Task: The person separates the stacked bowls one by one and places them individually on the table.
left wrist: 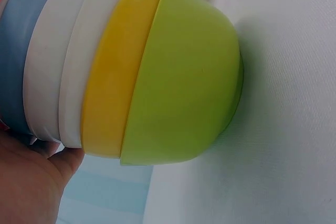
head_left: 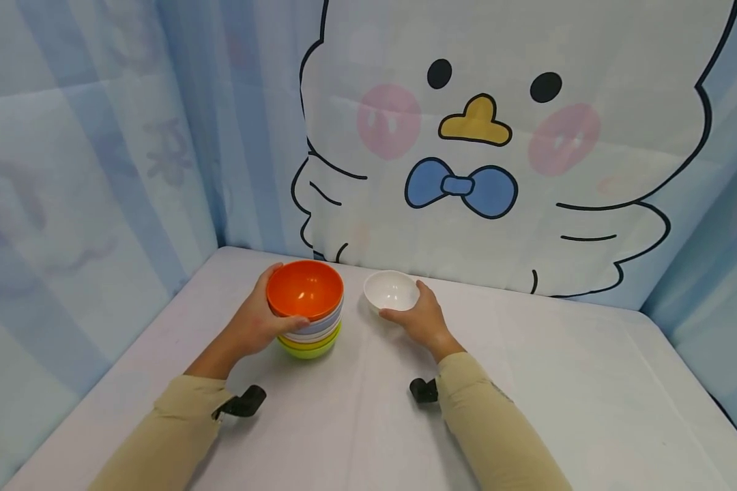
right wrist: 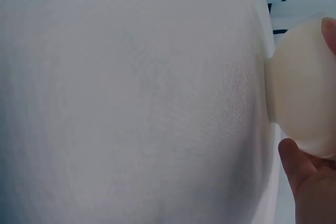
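In the head view, my left hand (head_left: pixel 260 319) grips a nested stack of bowls near its top, with the thumb across the near side. An orange bowl (head_left: pixel 305 290) is uppermost. Below it come a blue bowl (left wrist: pixel 25 40), pale bowls (left wrist: pixel 79 66), a yellow bowl (left wrist: pixel 116 77) and a green bowl (left wrist: pixel 184 82) at the bottom. To the right of the stack, my right hand (head_left: pixel 426 318) holds a separate white bowl (head_left: pixel 391 291) by its right side, thumb at the near rim. That bowl's inside faces up and holds nothing visible.
A white cloth covers the table (head_left: pixel 368 423). Behind it hangs a curtain (head_left: pixel 264 136) with a cartoon bird, and more curtain closes the left and right sides. Black wrist mounts (head_left: pixel 242 402) stick out from both sleeves.
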### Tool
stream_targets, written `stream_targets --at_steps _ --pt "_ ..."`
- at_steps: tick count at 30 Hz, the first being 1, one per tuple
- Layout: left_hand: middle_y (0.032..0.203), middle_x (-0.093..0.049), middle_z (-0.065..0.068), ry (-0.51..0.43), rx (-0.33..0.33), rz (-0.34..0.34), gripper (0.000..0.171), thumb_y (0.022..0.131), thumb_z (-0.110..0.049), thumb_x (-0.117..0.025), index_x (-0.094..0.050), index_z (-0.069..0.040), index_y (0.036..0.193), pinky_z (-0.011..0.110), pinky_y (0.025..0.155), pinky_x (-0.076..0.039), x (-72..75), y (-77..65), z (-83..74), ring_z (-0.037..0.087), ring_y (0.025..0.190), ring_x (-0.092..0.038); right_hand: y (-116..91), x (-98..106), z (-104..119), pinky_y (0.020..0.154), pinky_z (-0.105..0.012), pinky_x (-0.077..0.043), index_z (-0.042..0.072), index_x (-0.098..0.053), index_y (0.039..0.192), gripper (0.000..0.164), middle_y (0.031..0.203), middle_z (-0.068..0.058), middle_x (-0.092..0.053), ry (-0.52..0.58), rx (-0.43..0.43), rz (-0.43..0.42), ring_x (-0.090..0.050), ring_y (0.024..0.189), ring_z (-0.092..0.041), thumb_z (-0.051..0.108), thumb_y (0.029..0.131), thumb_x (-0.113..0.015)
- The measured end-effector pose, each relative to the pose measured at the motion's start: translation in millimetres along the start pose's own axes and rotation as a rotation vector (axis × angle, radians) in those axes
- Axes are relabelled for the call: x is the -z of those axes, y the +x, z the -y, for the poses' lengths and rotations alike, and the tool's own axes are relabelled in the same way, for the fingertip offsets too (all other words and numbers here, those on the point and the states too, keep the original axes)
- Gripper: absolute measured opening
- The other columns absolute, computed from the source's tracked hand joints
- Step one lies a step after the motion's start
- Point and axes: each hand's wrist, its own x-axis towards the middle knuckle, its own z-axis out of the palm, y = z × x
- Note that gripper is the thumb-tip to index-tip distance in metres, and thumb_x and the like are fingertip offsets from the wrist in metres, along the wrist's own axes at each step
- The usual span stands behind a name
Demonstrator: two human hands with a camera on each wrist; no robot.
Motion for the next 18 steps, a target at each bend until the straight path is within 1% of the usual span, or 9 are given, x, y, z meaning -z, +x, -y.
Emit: stream_targets --at_steps 5,10,18 --pt "0.156 -0.029 0.020 -0.010 -0.002 0.000 0.108 0.084 -0.017 -0.082 -0.005 -0.007 0.159 0.057 0.102 -0.044 -0.9 0.8 1.2 0.042 0.137 -0.034 3.5 -1.3 1.6 0.112 -0.053 -0.033 -0.004 -0.021 0.155 0.109 0.154 -0.024 -0.033 -0.002 0.006 -0.012 -0.038 0.136 -0.039 0.034 0.077 -0.087" --pt "0.156 -0.028 0.021 0.000 0.005 -0.008 0.108 0.085 -0.018 -0.082 -0.004 -0.005 0.159 0.057 0.103 -0.044 -1.8 1.2 -1.0 0.043 0.137 -0.034 4.9 -2.7 3.7 0.111 -0.053 -0.034 -0.006 -0.022 0.154 0.106 0.153 -0.026 -0.033 -0.020 0.017 -0.026 -0.038 0.135 -0.041 0.032 0.078 -0.086" --pt "0.156 -0.028 0.022 0.008 0.007 -0.002 0.107 0.085 -0.017 -0.081 -0.004 -0.004 0.158 0.057 0.103 -0.043 -2.1 0.0 -2.7 0.044 0.137 -0.034 3.5 -4.8 3.7 0.114 -0.053 -0.031 -0.004 -0.017 0.156 0.111 0.157 -0.025 -0.028 -0.009 -0.013 -0.012 -0.034 0.139 -0.040 0.035 0.078 -0.086"
